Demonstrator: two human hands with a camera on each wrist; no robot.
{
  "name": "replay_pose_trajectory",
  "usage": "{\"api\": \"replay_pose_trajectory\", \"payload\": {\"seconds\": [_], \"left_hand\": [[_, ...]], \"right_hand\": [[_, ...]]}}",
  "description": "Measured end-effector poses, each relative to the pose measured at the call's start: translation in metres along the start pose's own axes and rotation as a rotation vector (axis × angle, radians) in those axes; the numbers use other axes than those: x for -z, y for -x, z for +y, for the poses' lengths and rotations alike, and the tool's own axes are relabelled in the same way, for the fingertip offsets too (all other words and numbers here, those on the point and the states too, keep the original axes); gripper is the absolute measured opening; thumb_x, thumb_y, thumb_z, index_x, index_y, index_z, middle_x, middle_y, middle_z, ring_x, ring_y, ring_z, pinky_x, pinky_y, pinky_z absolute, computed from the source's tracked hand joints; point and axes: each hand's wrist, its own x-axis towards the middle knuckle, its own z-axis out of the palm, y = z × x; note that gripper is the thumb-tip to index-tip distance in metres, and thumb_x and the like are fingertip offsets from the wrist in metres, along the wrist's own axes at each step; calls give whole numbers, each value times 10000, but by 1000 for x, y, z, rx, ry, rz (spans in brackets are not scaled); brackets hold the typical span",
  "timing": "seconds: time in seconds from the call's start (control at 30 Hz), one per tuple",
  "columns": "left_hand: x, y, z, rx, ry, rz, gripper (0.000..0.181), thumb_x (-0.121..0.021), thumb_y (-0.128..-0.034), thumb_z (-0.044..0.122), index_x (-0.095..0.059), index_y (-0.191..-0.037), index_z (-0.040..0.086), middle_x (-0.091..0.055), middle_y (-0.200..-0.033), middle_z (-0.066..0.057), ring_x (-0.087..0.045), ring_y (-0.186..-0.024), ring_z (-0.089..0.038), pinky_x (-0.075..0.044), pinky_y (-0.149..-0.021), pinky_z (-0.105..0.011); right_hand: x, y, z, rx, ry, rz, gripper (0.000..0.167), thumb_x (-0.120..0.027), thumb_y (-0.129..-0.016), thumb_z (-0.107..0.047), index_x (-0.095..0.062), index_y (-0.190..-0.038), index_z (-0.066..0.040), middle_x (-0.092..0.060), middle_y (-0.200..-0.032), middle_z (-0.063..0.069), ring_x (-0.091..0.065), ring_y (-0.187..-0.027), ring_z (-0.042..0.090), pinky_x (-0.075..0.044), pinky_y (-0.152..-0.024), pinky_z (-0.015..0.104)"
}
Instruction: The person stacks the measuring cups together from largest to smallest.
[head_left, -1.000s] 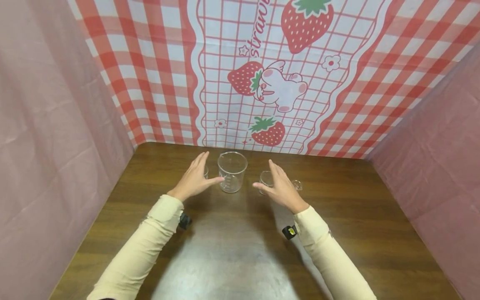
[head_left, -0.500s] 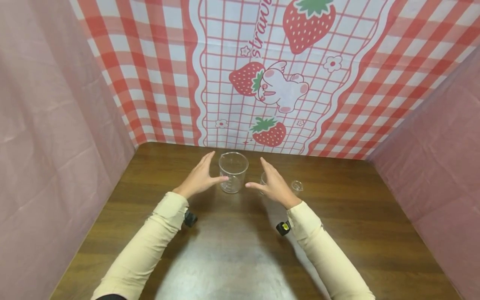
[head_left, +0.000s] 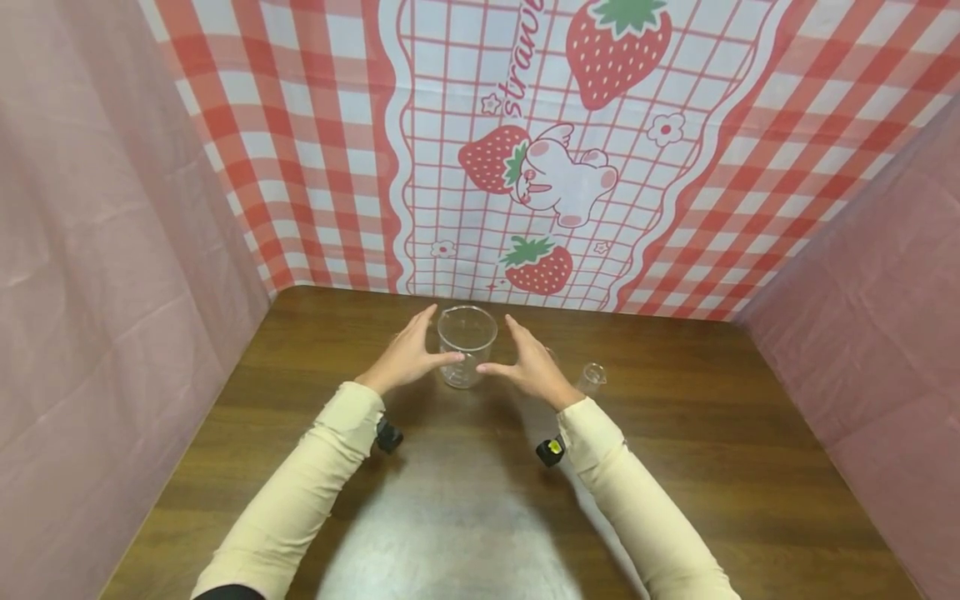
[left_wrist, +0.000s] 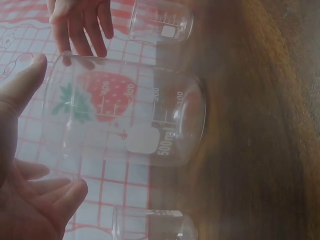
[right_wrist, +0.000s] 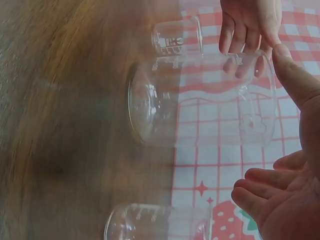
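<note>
"Glass, clear, quick pass: what's the main item?"

"Big beaker (head_left: 467,337), upright on the wooden table (head_left: 450,483), between the two hands. White scale on it, reads 500ml in the left wrist view."

"What's just changed?"

"Hands are closer in than half a second ago. Right hand (head_left: 531,365) shifts most, left hand (head_left: 408,354) only a little. Big beaker stays put."

"Meaning what for the work?"

"It's bracketed from both sides now. I'd call it late in the reach, no hold made yet."

"State of the hands?"

"Both released, fingers extended, thumbs spread away from them. Neither is grasping anything. Thumbs sit close to the big beaker, but the wrist views are hazy, so I can't tell if they touch."

"Other containers?"

"Three. Smaller beaker (right_wrist: 175,37) on the left hand's side, hidden behind that hand in the head view. Labelled beaker (left_wrist: 162,22) with a white patch, on the right hand's side, mostly covered by it from above. Tiny beaker (head_left: 593,377) farther right, near the right wrist."

"Contents?"

"No liquid or object shows in the big beaker, and the strawberry backdrop (head_left: 322,167) reads straight through its wall. Nothing visible inside the smaller beaker or the labelled beaker either"
</note>
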Motion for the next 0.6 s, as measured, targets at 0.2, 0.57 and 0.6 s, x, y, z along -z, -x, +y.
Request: {"api": "replay_pose_trajectory", "payload": {"seconds": [0.2,0.57,0.6], "left_hand": [[-2,-2,0,20,11,-18,1086,-770,-792,470,-132,-1553,31,-324,-1542,-253,-382,-1391,-418,-297,-1158,-605],[-7,-9,3,-17,71,-33,1069,-780,-802,416,-136,-1543,-6,-309,-1552,-256,-412,-1377,-411,-343,-1161,-529],[-8,-9,3,-19,79,-34,1064,-782,-803,404,-136,-1542,-8,-321,-1545,-260,-424,-1366,-416,-358,-1153,-525]], "right_hand": [[-9,-7,-2,4,-36,-7,1053,-805,-775,-379,-201,-1511,68,-295,-1533,310,-341,-1403,453,-307,-1168,559],[-26,-13,-2,-35,-141,36,955,-825,-761,-278,-290,-1495,17,-524,-1395,259,-541,-1250,420,-460,-1066,527],[-27,-14,-2,-37,-150,44,937,-827,-758,-266,-308,-1491,-1,-553,-1365,249,-566,-1219,415,-479,-1045,522]]}}
